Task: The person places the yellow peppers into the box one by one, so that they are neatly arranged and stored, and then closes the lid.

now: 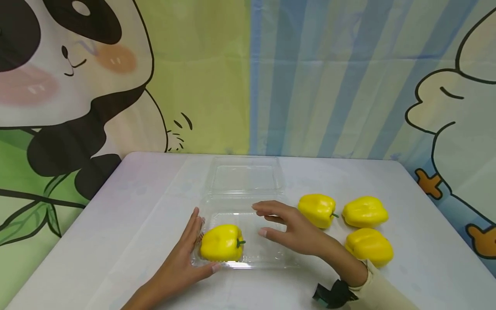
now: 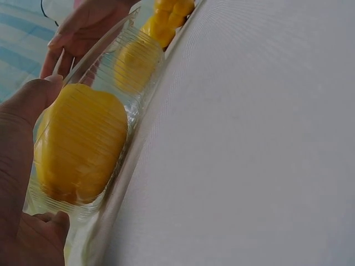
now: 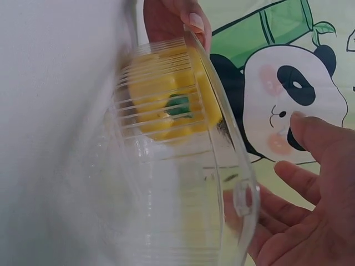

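Note:
A clear plastic clamshell container (image 1: pixel 267 257) lies on the table with its lid (image 1: pixel 245 177) folded back, away from me. Inside, at its left end, sits one yellow bell pepper (image 1: pixel 221 243), its green stem pointing right. My left hand (image 1: pixel 180 260) holds the container's left end, with fingers along the side and thumb at the front rim. The left wrist view shows this pepper (image 2: pixel 80 147) through the ribbed wall, between thumb and fingers. My right hand (image 1: pixel 292 228) hovers over the container's right half, fingers spread apart and holding nothing; in the right wrist view its fingers (image 3: pixel 291 213) are beside the rim.
Three more yellow bell peppers lie on the table at the right: one near the container (image 1: pixel 317 210), one farther right (image 1: pixel 365 212) and one nearer me (image 1: pixel 370 246), close by my right forearm. Behind the white table (image 1: pixel 128 232) hangs a printed cartoon curtain (image 1: pixel 329 77).

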A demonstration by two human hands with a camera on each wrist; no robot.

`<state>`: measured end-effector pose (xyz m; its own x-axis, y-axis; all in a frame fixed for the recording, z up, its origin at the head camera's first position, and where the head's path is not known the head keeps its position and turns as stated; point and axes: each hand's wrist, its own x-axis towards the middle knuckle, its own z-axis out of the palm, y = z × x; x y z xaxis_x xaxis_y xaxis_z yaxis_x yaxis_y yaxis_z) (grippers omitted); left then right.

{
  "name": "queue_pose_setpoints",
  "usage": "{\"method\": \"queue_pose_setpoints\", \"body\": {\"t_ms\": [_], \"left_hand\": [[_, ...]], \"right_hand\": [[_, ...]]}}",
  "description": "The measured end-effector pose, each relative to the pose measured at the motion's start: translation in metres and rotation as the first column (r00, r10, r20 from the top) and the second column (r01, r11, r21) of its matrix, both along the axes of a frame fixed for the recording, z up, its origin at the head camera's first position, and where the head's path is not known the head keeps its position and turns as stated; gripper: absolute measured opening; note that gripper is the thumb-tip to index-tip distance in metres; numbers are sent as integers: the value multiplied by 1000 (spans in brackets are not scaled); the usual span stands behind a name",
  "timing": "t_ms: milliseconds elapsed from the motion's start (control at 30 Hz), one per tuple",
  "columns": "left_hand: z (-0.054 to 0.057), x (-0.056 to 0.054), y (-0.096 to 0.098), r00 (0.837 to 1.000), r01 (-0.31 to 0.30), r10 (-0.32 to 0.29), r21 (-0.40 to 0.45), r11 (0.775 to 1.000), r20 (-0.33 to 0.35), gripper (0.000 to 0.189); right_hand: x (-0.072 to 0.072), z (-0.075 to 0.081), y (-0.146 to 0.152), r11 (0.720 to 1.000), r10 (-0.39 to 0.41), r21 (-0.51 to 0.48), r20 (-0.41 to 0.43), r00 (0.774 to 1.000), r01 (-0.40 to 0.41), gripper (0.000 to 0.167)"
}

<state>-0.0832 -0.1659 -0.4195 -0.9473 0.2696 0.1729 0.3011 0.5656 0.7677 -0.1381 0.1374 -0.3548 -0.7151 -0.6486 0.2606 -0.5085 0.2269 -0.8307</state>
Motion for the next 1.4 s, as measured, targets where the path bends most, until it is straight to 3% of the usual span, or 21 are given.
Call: {"method": "queue_pose_setpoints", "body": {"t_ms": [333,733,1133,1400], "left_hand": [[1,1,-1,1000,13,-13,19,1000,7,118],[-1,1,-1,1000,16,-16,14,1000,0,116],[1,0,-1,1000,-1,1,-7,1000,-9,118],[0,1,-1,1000,10,-10,10,1000,0,117]], "right_hand": [[3,3,15,998,-58,-11,-97,994,57,46],[6,4,38,985,-166,10,-173,971,171,44],[1,5,59,971,-234,-35,-358,904,237,52],[0,4,75,952,-284,12,-349,893,307,53]]}}
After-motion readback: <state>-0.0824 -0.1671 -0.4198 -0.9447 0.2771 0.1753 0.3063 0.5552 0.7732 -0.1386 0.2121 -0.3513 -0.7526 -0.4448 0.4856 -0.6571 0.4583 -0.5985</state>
